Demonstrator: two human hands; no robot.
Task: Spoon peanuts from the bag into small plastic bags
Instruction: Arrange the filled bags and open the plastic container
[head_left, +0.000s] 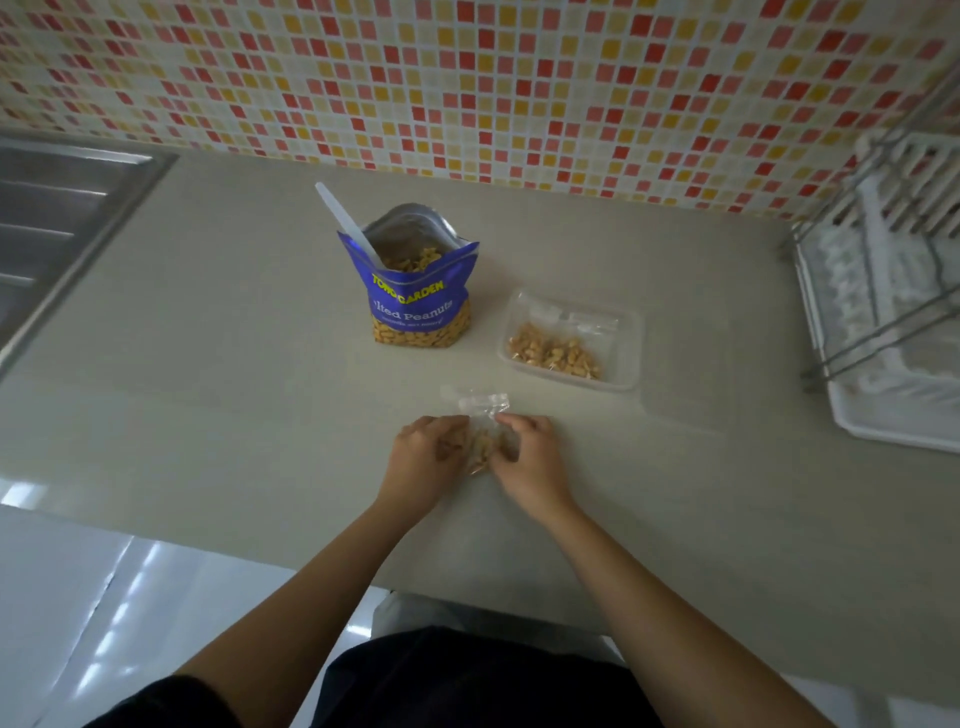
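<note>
A blue bag of salted peanuts (420, 291) stands open on the counter, with a white plastic spoon (347, 223) leaning in it, handle up to the left. In front of it, a small clear plastic bag (482, 415) with peanuts inside lies between my hands. My left hand (423, 462) grips its left side and my right hand (530, 457) pinches its right side near the top. The bag's lower part is hidden by my fingers.
A clear plastic tray (631, 332) to the right holds filled small bags of peanuts. A white dish rack (893, 322) stands at the far right. A steel sink (57, 218) lies at the left. The tiled wall runs behind the beige counter (208, 374).
</note>
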